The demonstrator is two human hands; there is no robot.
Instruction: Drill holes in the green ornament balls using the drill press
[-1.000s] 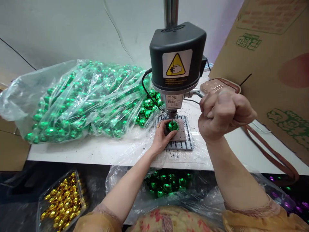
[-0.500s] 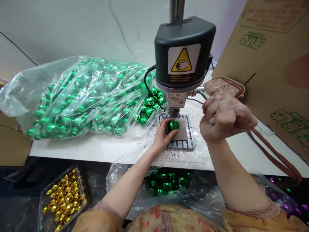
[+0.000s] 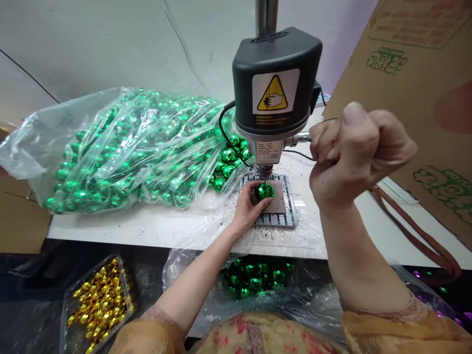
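Under the drill press (image 3: 276, 88), my left hand (image 3: 248, 206) grips a shiny green faceted ball (image 3: 265, 191) between thumb and fingers. The ball rests on a brownish square pad (image 3: 277, 202) on the grey slotted base (image 3: 292, 216). Right above the ball is the drill chuck (image 3: 265, 171), its thin bit reaching the ball's top; whether it is inside the ball I cannot tell. My right hand (image 3: 354, 152) is closed around the drill press's feed lever (image 3: 303, 137), most of which the hand covers.
A clear plastic bag (image 3: 147, 147) of green balls lies at left. Another bag with green balls (image 3: 256, 278) hangs below the table edge. Gold balls (image 3: 103, 300) fill a clear bin at lower left. A cardboard box (image 3: 416, 98) stands at right beside a brown strap (image 3: 416, 231).
My right hand has risen with the lever and now hides the patterned bag behind it. A bit more of the drill bit shows above the ball. My left hand stays on the ball.
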